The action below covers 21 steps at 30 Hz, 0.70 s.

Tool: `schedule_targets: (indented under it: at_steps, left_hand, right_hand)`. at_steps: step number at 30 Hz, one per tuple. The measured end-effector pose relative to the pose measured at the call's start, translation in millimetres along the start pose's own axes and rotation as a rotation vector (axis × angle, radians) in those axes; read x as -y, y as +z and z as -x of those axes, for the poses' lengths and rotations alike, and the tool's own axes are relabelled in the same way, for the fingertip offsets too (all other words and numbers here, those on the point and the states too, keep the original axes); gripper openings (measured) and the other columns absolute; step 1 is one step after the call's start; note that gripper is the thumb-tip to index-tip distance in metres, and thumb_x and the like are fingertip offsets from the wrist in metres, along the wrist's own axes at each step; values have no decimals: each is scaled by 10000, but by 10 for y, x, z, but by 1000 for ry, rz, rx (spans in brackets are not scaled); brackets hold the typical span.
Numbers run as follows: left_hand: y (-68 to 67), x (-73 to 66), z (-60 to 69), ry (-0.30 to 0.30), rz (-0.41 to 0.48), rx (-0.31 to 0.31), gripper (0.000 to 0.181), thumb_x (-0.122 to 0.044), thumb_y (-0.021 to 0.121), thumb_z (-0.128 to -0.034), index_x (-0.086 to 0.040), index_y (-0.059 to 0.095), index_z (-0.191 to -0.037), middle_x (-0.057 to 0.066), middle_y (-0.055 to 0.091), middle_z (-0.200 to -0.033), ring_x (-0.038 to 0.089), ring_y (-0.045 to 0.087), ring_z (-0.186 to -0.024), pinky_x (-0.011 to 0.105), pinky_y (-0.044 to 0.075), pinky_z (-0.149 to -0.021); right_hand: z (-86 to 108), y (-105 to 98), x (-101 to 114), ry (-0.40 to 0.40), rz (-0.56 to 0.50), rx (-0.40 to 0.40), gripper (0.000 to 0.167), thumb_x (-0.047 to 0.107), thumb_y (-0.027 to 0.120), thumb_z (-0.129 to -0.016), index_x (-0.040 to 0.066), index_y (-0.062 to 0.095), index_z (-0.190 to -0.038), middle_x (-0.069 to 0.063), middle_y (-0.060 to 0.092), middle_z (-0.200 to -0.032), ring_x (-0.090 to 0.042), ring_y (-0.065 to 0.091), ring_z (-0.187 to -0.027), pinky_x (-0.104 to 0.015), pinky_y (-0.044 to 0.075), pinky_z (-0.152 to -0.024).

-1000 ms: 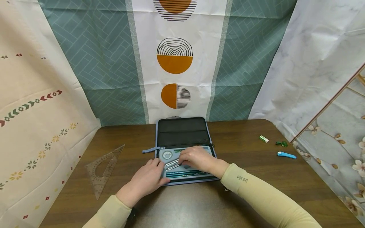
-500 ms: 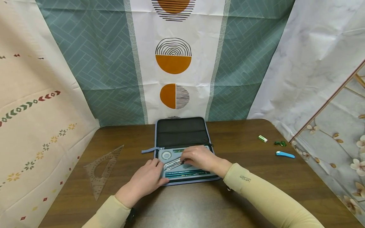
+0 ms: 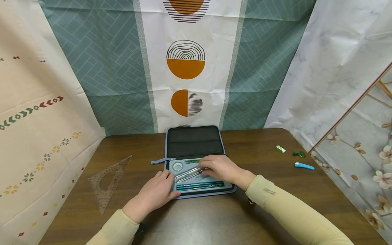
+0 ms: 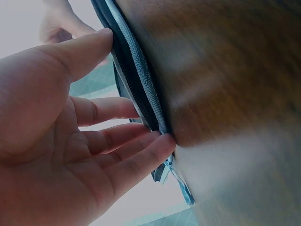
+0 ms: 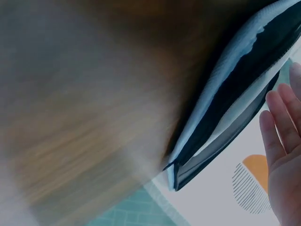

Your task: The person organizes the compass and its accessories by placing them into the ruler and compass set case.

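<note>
Shifted slightly rightward, the right hand (image 3: pixel 221 168) pinches a two-legged silver metal compass (image 3: pixel 190 176). The left hand (image 3: pixel 155 192), fingers extended, touches the blue-edged black case (image 3: pixel 194 143).

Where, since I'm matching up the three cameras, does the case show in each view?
Head: the case lies open, just below the picture's middle.
Left wrist: partly seen, its edge slanting from the top, left of centre, down to about mid-picture.
Right wrist: partly seen, slanting from the top right down to the lower middle.
Shared landmark: the brown table.
</note>
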<state>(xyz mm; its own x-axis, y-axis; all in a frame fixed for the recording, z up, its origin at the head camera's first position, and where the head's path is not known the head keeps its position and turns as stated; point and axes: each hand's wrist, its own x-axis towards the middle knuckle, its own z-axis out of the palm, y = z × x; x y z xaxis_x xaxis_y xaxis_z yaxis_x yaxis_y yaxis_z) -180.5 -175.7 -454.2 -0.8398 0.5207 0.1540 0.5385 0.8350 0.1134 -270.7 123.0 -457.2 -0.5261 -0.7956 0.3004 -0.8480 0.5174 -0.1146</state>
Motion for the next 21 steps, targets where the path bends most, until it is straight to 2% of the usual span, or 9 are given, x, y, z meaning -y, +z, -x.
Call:
schedule_targets:
  at_steps: [8, 21]
  left_hand:
    - [-8, -1, 1, 4, 25, -7, 588, -399, 887, -961, 66, 684, -1259, 218, 668, -1221, 350, 639, -1049, 480, 607, -865]
    - [-7, -3, 5, -8, 30, 5, 603, -405, 886, -961, 71, 684, -1271, 224, 668, -1238, 359, 642, -1076, 482, 610, -891]
  right_hand:
    - [190, -62, -120, 42, 19, -4, 367, 226, 885, -972, 154, 794, -1321, 14, 755, -1349, -180, 714, -1250, -412, 600, -1007]
    - [466, -188, -294, 81, 54, -39, 420, 220, 892, -962, 120, 779, -1353, -19, 745, -1377, -206, 721, -1246, -440, 609, -988]
